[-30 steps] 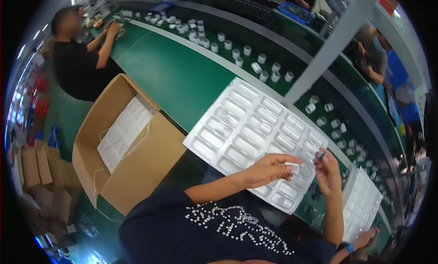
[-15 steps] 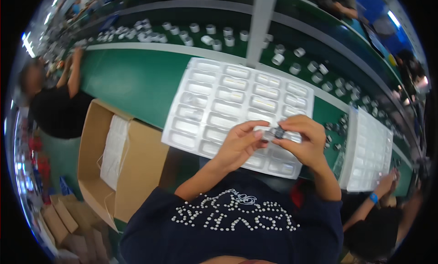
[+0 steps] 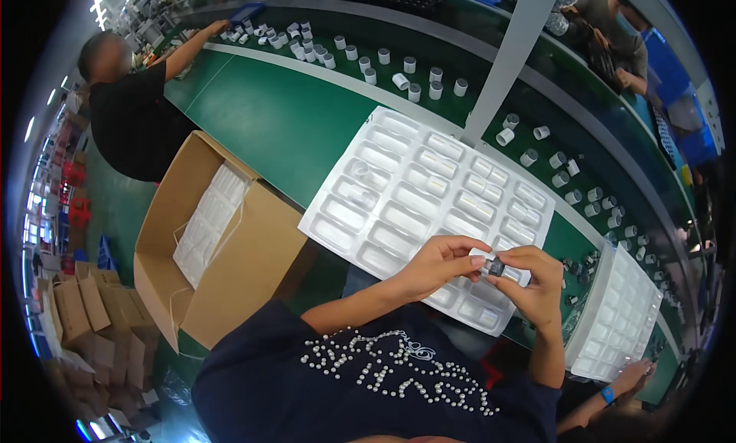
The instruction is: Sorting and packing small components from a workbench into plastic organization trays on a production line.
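- Left hand [image 3: 438, 267] is pinching a white cylindrical piece [image 3: 481, 255] between thumb and fingers.
- Right hand [image 3: 537, 282] is gripping a small dark part [image 3: 497, 267] against that piece.
- Both parts are being held over the white compartment tray [image 3: 343, 211].
- Pearl-like studs [image 3: 376, 379] are forming lettering across the dark shirt [image 3: 261, 366].
- White cylinders [image 3: 414, 93] are sitting beyond the tray; label presence cannot be confirmed.

The small white part [image 3: 480, 254] and dark part [image 3: 497, 267] are partly covered by the left hand [image 3: 438, 265] and right hand [image 3: 538, 280], so whether they are joined cannot be told. Beneath both hands, the white tray [image 3: 354, 251] is partly hidden. The dark shirt [image 3: 261, 374] is cut off by the lower edge, and a co-worker's head [image 3: 107, 57] is blurred.
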